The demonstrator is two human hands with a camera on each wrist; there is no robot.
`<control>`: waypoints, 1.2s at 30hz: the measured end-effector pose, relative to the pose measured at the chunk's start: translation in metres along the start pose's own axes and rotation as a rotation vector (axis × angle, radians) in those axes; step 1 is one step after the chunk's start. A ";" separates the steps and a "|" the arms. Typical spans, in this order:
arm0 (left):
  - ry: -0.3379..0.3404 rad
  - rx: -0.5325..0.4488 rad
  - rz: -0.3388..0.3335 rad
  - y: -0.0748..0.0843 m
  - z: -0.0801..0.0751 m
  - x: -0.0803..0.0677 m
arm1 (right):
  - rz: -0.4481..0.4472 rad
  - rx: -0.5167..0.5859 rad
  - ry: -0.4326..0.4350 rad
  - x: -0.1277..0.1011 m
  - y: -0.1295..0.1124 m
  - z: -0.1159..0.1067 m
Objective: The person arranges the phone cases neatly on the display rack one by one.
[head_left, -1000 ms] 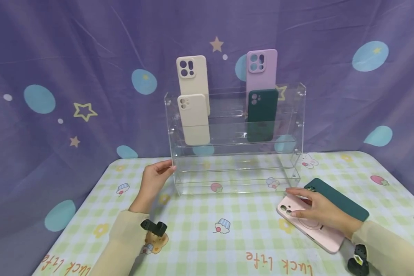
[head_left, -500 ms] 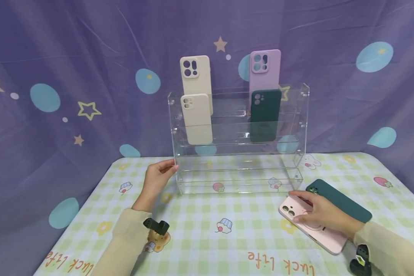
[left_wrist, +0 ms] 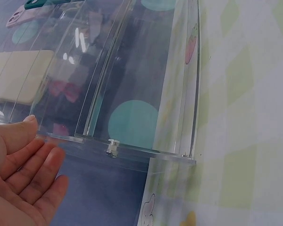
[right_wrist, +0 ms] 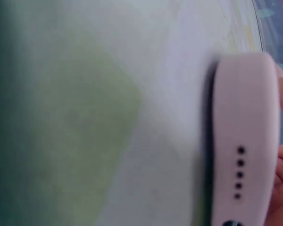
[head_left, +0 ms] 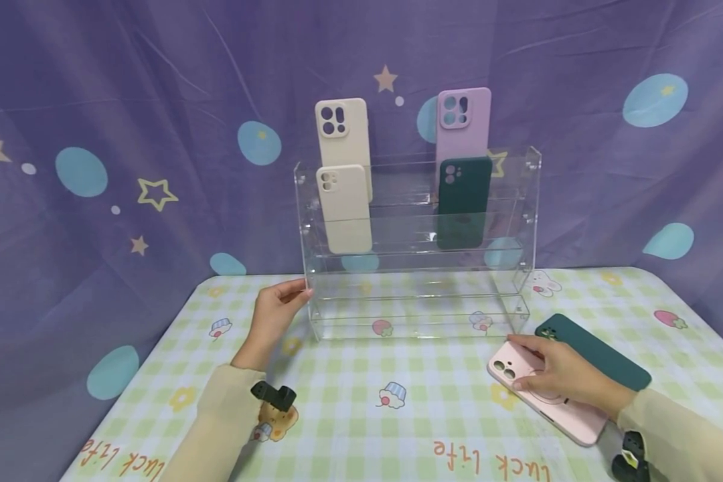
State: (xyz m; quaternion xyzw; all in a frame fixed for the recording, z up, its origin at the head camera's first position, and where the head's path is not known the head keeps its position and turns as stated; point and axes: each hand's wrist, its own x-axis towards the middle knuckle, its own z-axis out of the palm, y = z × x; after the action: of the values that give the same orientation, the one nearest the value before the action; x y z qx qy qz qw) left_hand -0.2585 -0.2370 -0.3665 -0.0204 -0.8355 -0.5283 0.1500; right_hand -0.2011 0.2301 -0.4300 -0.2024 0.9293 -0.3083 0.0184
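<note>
1. the left hand [head_left: 274, 311] pinches the left side panel of the clear rack [head_left: 397, 231] lightly, thumb at the front edge and the other fingers loosely bent along the outer face.
2. the right hand [head_left: 559, 369] spans the pink phone case [head_left: 565, 411], thumb by the near long edge and fingers over the far one; it grips the case across its width, only partly curled.
3. that case lies camera holes up on the checked tablecloth [head_left: 446, 408], near the rack's right front corner.
4. just beyond it lies a dark green case [head_left: 605, 355]; the hand hides whether they touch.
5. the rack's upper tiers hold two cream cases [head_left: 345, 211], a purple case [head_left: 462, 134] and a second green case [head_left: 465, 201].
</note>
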 end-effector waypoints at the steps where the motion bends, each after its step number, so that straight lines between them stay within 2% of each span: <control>1: 0.001 -0.003 0.000 0.001 0.000 0.000 | -0.006 -0.004 0.002 0.000 0.000 0.000; 9: 0.004 -0.027 -0.018 0.002 0.001 -0.001 | -0.060 -0.056 0.051 0.000 -0.004 0.000; 18: 0.002 -0.026 -0.017 0.002 0.000 0.000 | -0.155 -0.122 0.184 0.000 -0.013 0.003; 22: -0.003 -0.023 -0.027 0.003 0.000 -0.001 | -0.094 -0.117 0.244 0.000 -0.017 0.000; 27: -0.006 -0.006 -0.032 0.001 0.000 0.000 | 0.023 -0.002 0.279 -0.001 -0.019 -0.007; 32: -0.007 0.008 -0.036 0.000 0.000 0.000 | 0.121 0.190 0.184 0.001 -0.024 -0.020; 36: -0.005 0.003 -0.034 0.000 0.001 0.000 | 0.140 0.252 0.113 0.004 -0.031 -0.029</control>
State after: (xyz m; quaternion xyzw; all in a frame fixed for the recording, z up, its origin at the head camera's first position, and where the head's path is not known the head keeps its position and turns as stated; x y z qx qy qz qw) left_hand -0.2588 -0.2364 -0.3669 -0.0070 -0.8369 -0.5294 0.1389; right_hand -0.1981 0.2228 -0.3880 -0.1157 0.8946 -0.4315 0.0130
